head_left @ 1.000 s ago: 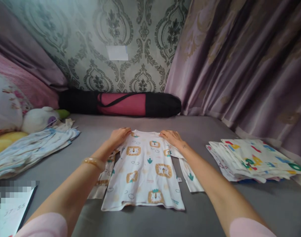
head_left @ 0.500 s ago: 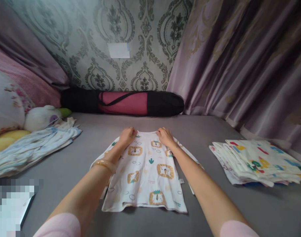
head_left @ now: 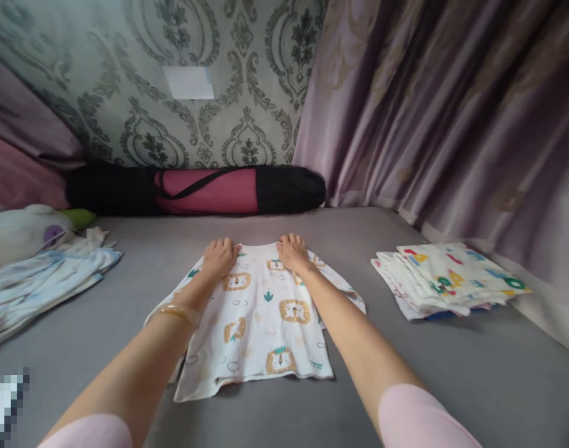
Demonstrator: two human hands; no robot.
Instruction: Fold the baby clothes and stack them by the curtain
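Note:
A small white long-sleeved shirt point(head_left: 251, 317) with lion faces and green leaves lies spread on a grey sheet, its neckline away from me. My left hand point(head_left: 221, 256) is at the left shoulder beside the collar, fingers closed on the fabric; a bangle circles that wrist. At the opposite shoulder, my right hand point(head_left: 292, 252) grips the cloth the same way, thumb near the neckline. My forearms cover parts of both sleeves. The near hem is slightly wavy, its left corner pulled toward me.
A stack of folded printed clothes point(head_left: 452, 280) is on the right. Bluish-white clothes point(head_left: 55, 280) and a white plush toy point(head_left: 23, 233) lie on the left. A black and pink roll bag point(head_left: 205, 190) rests along the wall, with a purple curtain point(head_left: 429, 112) at right.
The view has swung to the right, so everything appears shifted left. Both hands stay at the shirt's shoulders. The right sleeve has bunched, and its end has drawn up from near the hem.

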